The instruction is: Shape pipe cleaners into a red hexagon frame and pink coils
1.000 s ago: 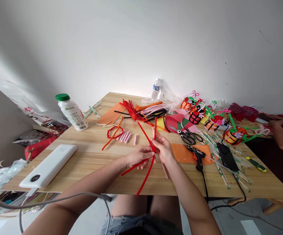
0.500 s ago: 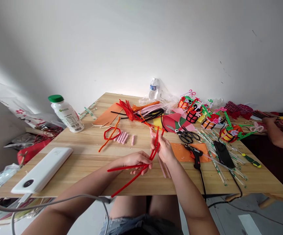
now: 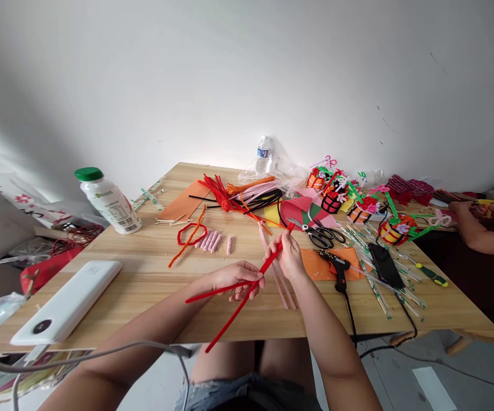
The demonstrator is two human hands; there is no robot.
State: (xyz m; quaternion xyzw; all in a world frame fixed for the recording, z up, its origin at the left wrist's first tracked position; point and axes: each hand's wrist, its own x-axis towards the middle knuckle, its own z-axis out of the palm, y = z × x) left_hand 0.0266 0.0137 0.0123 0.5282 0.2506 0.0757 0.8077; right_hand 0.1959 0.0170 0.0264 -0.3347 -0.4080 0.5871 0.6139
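I see a craft workspace on my feed: glue gun (image 3: 339,270), scissors (image 3: 318,236), coloured paper (image 3: 294,208), red pipe cleaners (image 3: 268,262), wooden table (image 3: 148,274).

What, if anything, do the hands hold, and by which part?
Red pipe cleaners: the left hand pinches them near the middle, the right hand near the far ends.

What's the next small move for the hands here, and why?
Probably a twist of the right hand, winding the upper lengths of the red fuzzy stems together while the left hand anchors them. The left hand pinches the stems where they meet; the right grips the upper lengths, which lie close together, while the lower ends spread apart.
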